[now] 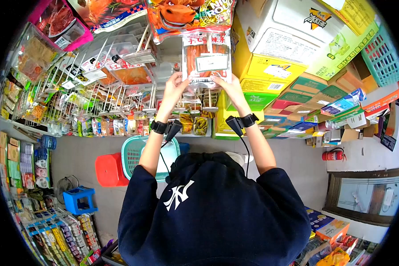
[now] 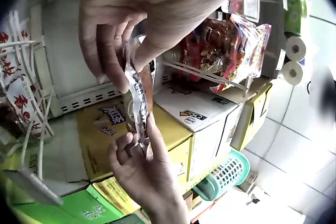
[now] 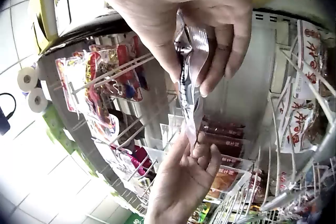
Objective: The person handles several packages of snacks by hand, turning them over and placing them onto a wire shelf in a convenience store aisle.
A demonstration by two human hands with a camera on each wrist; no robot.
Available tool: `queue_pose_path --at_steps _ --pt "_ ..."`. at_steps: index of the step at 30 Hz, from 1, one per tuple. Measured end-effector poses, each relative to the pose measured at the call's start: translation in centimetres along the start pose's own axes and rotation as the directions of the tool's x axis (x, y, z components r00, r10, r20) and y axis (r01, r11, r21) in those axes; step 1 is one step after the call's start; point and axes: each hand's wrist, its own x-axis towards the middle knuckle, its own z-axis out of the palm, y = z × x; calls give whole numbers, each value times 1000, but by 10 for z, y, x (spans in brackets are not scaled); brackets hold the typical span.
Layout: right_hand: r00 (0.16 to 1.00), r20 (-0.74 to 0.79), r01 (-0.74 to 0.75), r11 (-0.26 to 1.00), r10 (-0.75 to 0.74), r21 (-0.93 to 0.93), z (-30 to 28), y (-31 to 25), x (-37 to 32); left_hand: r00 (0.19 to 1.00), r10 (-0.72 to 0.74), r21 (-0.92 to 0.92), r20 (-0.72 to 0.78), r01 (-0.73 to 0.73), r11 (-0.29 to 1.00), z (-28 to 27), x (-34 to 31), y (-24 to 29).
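Observation:
A clear packet of reddish-brown strips [image 1: 207,61] with a white label is held upright by its lower corners. My left hand [image 1: 176,88] pinches its lower left corner and my right hand [image 1: 229,88] pinches the lower right one. In the left wrist view the packet [image 2: 139,98] is seen edge-on, with the left hand [image 2: 152,14] above and the right hand [image 2: 149,174] below. From the right wrist the packet [image 3: 190,85] also shows edge-on between the right hand [image 3: 194,14] and the left hand [image 3: 184,182].
Wire hooks with hanging snack bags [image 1: 131,74] fill the left. Stacked cartons [image 1: 275,68] rise on the right. On the floor behind the forearms are a teal basket [image 1: 131,155], a red stool [image 1: 109,170] and a blue stool [image 1: 80,200].

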Motion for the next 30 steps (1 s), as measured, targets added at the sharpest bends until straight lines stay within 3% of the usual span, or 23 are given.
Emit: queue_pose_path --at_steps 11,24,26,27,30 --pt "998 -39 50 990 -45 135 -6 18 39 999 -11 -31 -40 10 999 -9 37 0" --pt "992 -123 -3 999 8 43 -10 28 54 996 -89 -27 -21 88 996 -13 61 -16" --pt "991 -129 39 991 -23 125 -13 38 55 996 -94 -26 3 94 995 -11 61 -19" --pt "998 -62 11 990 -2 140 -17 42 54 993 -117 -20 17 117 993 -14 65 -26" --pt "995 -94 -8 981 26 192 -19 55 50 992 -124 2 5 124 992 -18 72 -38"
